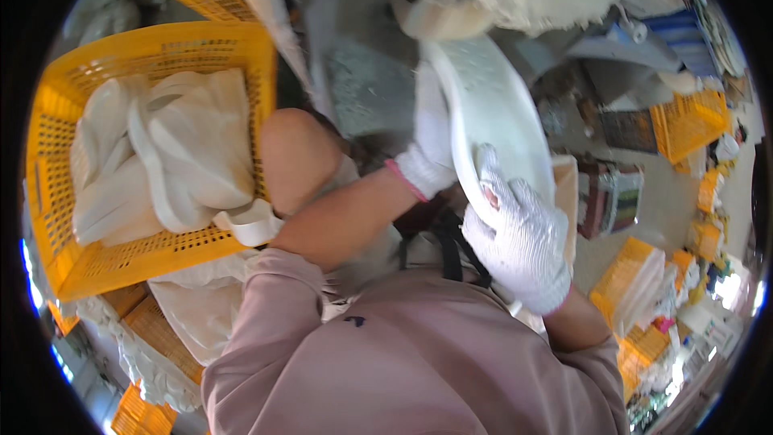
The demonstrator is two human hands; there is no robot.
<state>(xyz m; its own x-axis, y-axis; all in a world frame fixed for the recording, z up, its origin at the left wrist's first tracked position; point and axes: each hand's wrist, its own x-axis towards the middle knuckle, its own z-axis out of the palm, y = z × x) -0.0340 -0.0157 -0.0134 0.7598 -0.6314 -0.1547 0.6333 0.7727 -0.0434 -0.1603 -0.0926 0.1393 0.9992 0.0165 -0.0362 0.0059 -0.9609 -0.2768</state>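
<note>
Sleeves: pink, nearest the camera, both forearms reaching up from the lower edge.
Right hand (515, 238): white knit glove, fingers clasped over the lower rim of the pale oval dish (491, 117), thumb on its inner face.
Left hand (428, 153): gloved too, fingers pressed along the dish's left edge, grasping it from behind as far as the view shows.
Dish: held up in the air between both hands, tilted on edge, long axis running from lower right up to upper left; right hand nearer its lower end.
Yellow crate (56, 153): well to the left, beside the knee, filled with similar pale moulded pieces (185, 153).
</note>
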